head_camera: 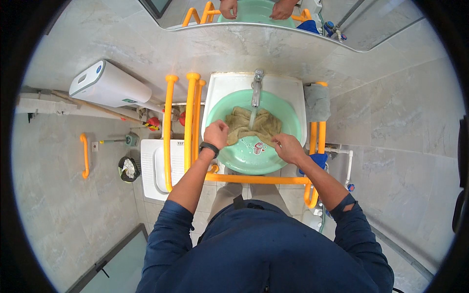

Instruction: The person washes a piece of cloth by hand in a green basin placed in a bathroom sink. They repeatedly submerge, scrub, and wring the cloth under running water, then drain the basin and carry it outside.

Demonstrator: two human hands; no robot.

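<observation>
A wet olive-brown cloth [265,126] lies bunched in a light green plastic basin [253,166], which rests on a white washbasin [223,82]. Water runs from the chrome faucet [257,88] onto the middle of the cloth. My left hand [217,134], with a black band at the wrist, has its fingers curled at the cloth's left edge. At the cloth's lower right corner, my right hand [287,147] pinches the fabric between thumb and fingers. Whether the left fingers grip the fabric is hard to tell. A printed picture shows on the basin's bottom.
Yellow grab rails [256,179] surround the washbasin. A grey cloth [317,102] and a blue cloth [318,161] hang on the right rails. At left are a squat toilet [148,172], a waste bin [129,169] and a white wall tank [110,86]. A mirror [351,22] spans the wall ahead.
</observation>
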